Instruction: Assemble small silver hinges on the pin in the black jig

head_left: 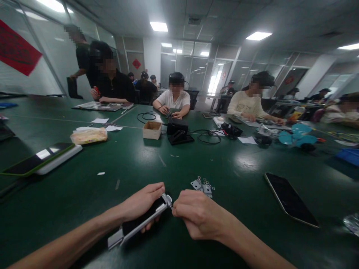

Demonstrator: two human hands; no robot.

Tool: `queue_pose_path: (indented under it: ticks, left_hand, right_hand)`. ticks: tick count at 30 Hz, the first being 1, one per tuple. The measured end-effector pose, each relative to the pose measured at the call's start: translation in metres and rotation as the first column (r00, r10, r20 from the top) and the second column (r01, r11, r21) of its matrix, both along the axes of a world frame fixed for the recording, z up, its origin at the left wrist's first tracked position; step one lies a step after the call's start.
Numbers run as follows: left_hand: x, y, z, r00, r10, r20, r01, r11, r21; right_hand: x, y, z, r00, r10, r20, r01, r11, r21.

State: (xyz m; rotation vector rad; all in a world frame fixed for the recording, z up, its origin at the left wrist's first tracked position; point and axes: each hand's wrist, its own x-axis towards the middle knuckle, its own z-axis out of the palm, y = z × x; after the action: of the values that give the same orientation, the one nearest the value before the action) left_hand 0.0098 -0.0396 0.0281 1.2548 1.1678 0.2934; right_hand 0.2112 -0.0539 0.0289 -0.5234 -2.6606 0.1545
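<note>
My left hand is wrapped round a long black-and-silver metal device, its thumb on top and fingertips showing underneath. The device lies at a slant, with a flat silver foot at its lower left and a silver fitting at its upper right end. At that fitting, my right hand is closed in a pinch with curled fingers; whatever small part it grips is mostly hidden. Just beyond the right knuckles lie small grey metal plates with holes and several tiny nuts or rings on the green table.
To the right lies a dark phone; at left, a tablet-like device. Farther back are a bread-like package, a small open box, a black stand with cables and blue fan blades. Several people sit across the table.
</note>
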Motion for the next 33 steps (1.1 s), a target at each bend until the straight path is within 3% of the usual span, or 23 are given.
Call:
queue_pose_path:
  ticks: [9,20,24,29,33]
  left_hand:
    - [-0.001,-0.001,-0.003,0.992,-0.068,-0.106,0.077,0.993,0.091]
    - [-0.003,-0.006,0.005,0.990,-0.084,-0.116,0.110,0.962,0.248]
    - [-0.004,-0.001,0.002,0.990,-0.113,-0.083,0.125,0.981,0.148]
    - [-0.004,0.006,-0.005,0.990,-0.134,-0.053,0.136,0.990,0.037]
    - [-0.004,0.008,-0.007,0.994,-0.107,-0.011,0.107,0.994,0.023]
  right_hand:
    - [-0.007,-0.012,0.014,0.954,-0.022,0.300,0.006,0.998,0.055]
    - [-0.009,-0.016,0.012,0.947,0.023,0.321,-0.054,0.995,0.087]
    - [-0.007,-0.015,0.016,0.957,0.000,0.291,-0.021,0.997,0.069]
    - [-0.001,-0.008,0.011,0.995,-0.028,0.093,0.039,0.991,-0.127]
    - [-0.001,-0.003,0.005,0.969,-0.197,-0.148,0.125,0.910,-0.395]
